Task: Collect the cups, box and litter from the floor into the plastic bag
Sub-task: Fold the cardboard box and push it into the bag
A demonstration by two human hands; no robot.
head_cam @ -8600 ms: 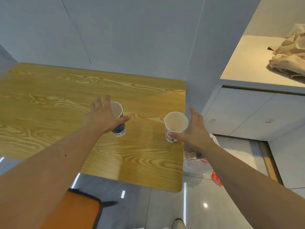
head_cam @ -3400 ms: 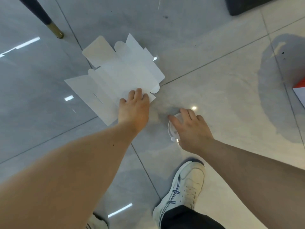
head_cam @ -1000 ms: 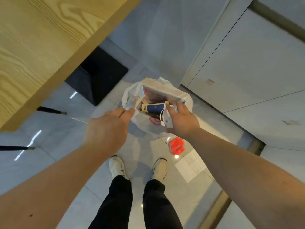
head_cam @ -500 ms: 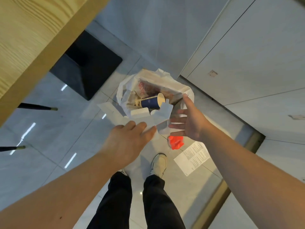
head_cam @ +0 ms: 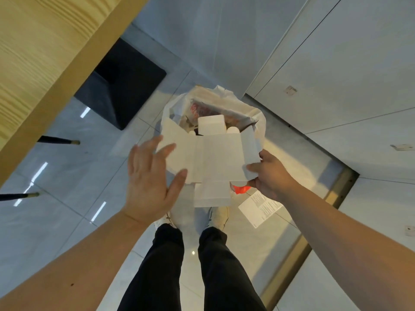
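Above the open plastic bag (head_cam: 258, 117), right over its mouth, lay the flat white box (head_cam: 215, 158), held level, long side running left to right. Pinched at its right edge by the right hand (head_cam: 271, 176), thumb on top. Touched at its left edge by the left hand (head_cam: 148, 182), fingers spread wide, holding nothing. Looked too wide to drop in flat. Probably best tipped or folded first, then pushed down and away into the bag. On the floor by the feet, not yet picked up: red litter (head_cam: 241, 189) and a printed paper (head_cam: 260, 207).

matt white card box (head_cam: 215, 158), glossy tiled floor (head_cam: 67, 221), wood-grain table (head_cam: 45, 52)
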